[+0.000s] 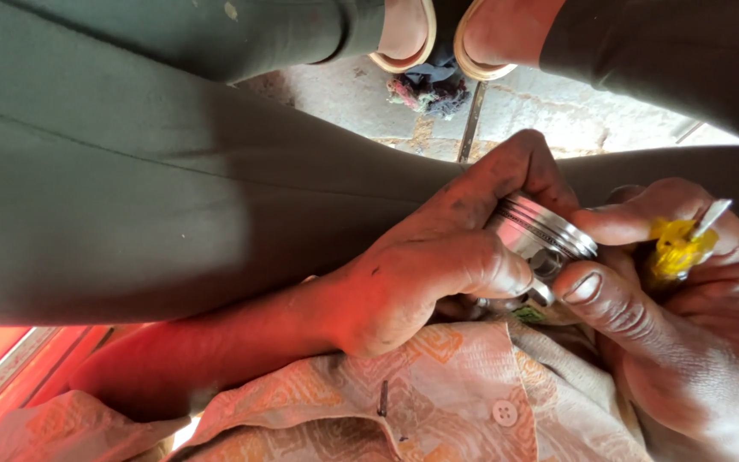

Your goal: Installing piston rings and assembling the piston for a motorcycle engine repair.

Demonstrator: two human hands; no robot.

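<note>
Stone floor below; left hand (425, 274) clamping metal piston (540, 235), right hand (686, 299) (yellow-handled screwdriver (682, 244)) gripping too.

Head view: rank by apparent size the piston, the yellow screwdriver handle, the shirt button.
1. piston, partly covered by the left hand
2. yellow screwdriver handle, mostly hidden in the right hand, so unsure
3. shirt button

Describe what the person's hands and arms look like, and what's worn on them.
Both hands are bare, with no gloves, rings or watch in view. The left hand is smudged with dark grime on the fingers and knuckles, and its forearm is bare with no sleeve. The right hand also looks grimy, with dirt around the thumbnail; its wrist is out of frame.
</note>
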